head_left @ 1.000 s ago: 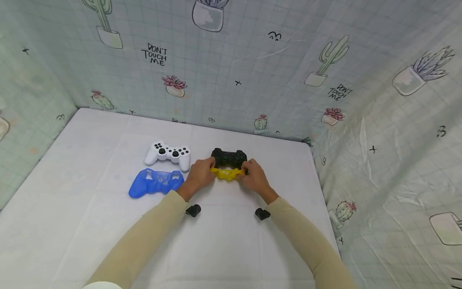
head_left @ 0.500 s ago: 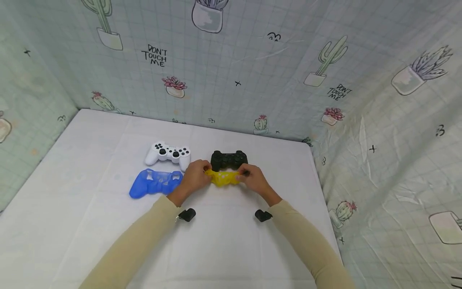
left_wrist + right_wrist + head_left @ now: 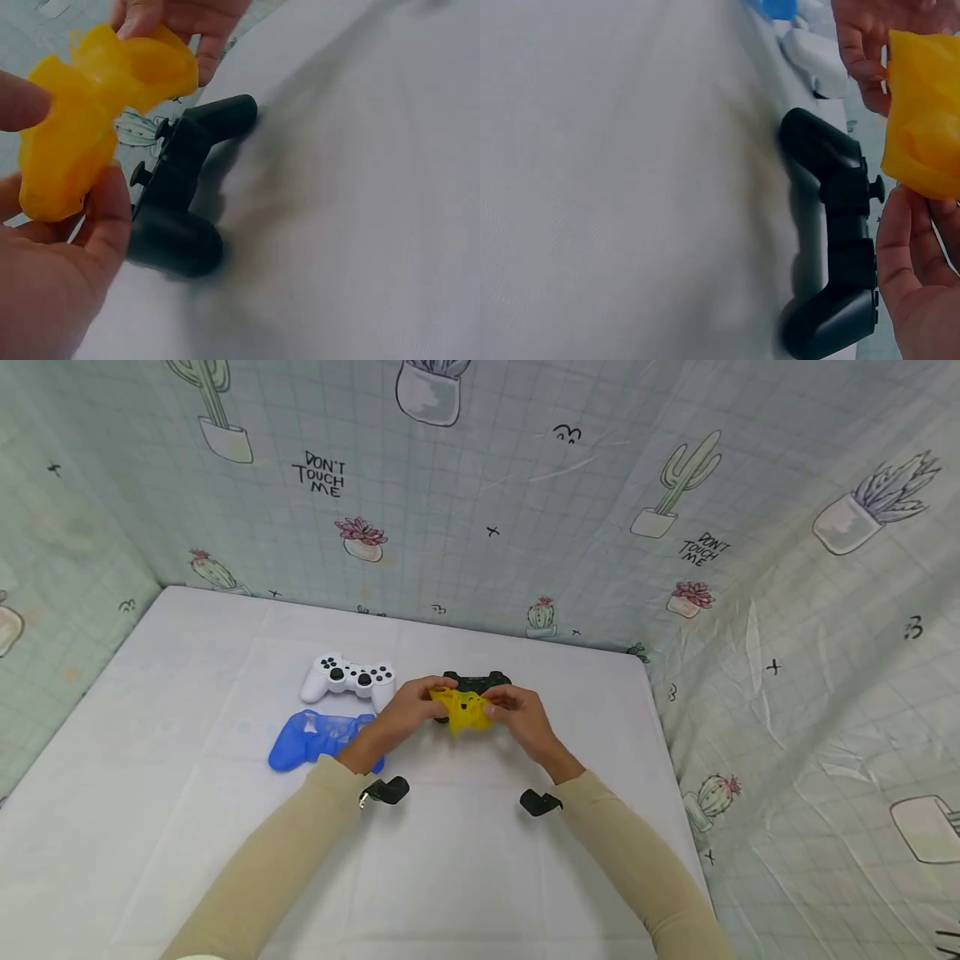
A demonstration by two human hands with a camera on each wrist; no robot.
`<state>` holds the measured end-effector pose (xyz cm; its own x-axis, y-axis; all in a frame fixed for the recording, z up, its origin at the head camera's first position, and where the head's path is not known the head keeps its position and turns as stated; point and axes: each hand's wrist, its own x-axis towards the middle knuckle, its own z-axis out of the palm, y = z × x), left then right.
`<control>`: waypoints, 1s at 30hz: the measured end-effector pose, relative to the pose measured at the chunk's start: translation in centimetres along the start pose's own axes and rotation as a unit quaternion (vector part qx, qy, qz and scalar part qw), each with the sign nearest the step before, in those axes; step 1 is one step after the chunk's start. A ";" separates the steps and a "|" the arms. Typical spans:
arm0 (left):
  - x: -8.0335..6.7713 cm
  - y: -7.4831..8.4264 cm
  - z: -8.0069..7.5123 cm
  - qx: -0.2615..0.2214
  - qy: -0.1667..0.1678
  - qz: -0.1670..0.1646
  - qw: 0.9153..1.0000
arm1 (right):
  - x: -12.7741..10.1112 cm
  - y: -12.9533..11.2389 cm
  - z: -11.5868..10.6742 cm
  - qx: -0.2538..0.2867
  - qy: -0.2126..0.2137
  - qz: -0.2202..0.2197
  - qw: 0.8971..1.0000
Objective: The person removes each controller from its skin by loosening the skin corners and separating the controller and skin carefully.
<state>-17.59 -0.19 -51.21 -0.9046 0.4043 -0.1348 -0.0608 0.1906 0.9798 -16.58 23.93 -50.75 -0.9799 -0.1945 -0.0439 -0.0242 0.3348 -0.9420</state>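
Both hands hold a yellow silicone controller cover (image 3: 462, 709) in the air, just above and in front of a black game controller (image 3: 476, 681) that lies on the white table (image 3: 150, 827). My left hand (image 3: 411, 706) pinches the cover's left end, my right hand (image 3: 517, 714) its right end. In the left wrist view the yellow cover (image 3: 90, 127) is crumpled between thumb and fingers, with the black controller (image 3: 180, 195) below it. The right wrist view shows the yellow cover (image 3: 922, 112) above the black controller (image 3: 832, 232).
A white controller (image 3: 348, 677) and a blue silicone cover (image 3: 318, 739) lie left of the hands. Cactus-print cloth walls (image 3: 525, 510) close in the table at the back and both sides. The table's right edge (image 3: 675, 793) runs close to my right arm.
The hands have lifted the yellow cover off the table and brought it up over the black controller. The cover, stretched flat before, is now bunched between the hands.
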 end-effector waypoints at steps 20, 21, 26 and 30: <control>0.2 -0.9 -1.1 -0.255 -0.008 0.011 0.967 | -0.8 -2.7 -1.1 0.231 -0.097 0.067 0.966; 0.2 -1.0 -1.2 -0.260 -0.012 0.013 0.966 | -0.8 -2.7 -1.3 0.240 -0.118 0.061 0.962; -0.1 -1.1 -1.2 -0.295 -0.057 0.038 0.953 | -0.7 -2.4 -2.2 0.232 -0.205 0.032 0.950; -0.5 -0.8 -1.2 -0.342 -0.113 0.049 0.932 | -0.6 -2.5 -2.6 0.206 -0.228 0.033 0.951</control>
<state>-17.61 -1.56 -51.76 -0.8132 0.5819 0.0089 -0.3061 -0.4406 0.8439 -16.49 25.62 -47.46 -0.7864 -0.5967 -0.1597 0.2070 -0.0110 -0.9783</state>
